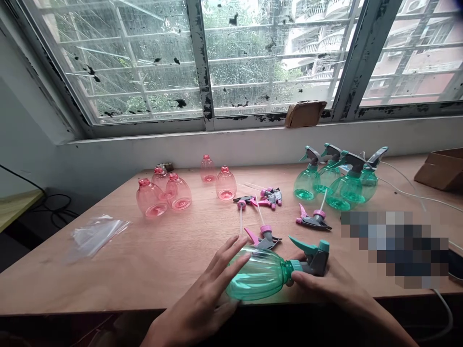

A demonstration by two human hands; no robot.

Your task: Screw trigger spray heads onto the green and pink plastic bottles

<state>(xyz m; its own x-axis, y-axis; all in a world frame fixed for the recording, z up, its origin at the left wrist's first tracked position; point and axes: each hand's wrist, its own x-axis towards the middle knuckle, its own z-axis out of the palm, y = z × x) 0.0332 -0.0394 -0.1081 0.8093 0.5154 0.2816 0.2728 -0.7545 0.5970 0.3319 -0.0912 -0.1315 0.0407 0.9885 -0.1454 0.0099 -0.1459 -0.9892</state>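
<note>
A green spray bottle (258,275) lies on its side in the air just above the table's front edge, its grey and teal spray head pointing right. My left hand (204,289) is around the bottle's base, fingers long against the side. With thumb and fingers my right hand (334,282) grips the collar below the spray head; some of its fingers are hidden behind. Just beyond the bottle, a pink and grey spray head (266,236) rests with its tube upward. Another pink spray head (314,220) lies farther right, and several more lie farther back.
Several green spray bottles (345,190) with heads fitted stand at back right. Several pink bottles (152,200) without heads stand at back left. Clear plastic bags (97,233) lie left. A cardboard box (441,168), white cables and a blurred-out patch are on the right.
</note>
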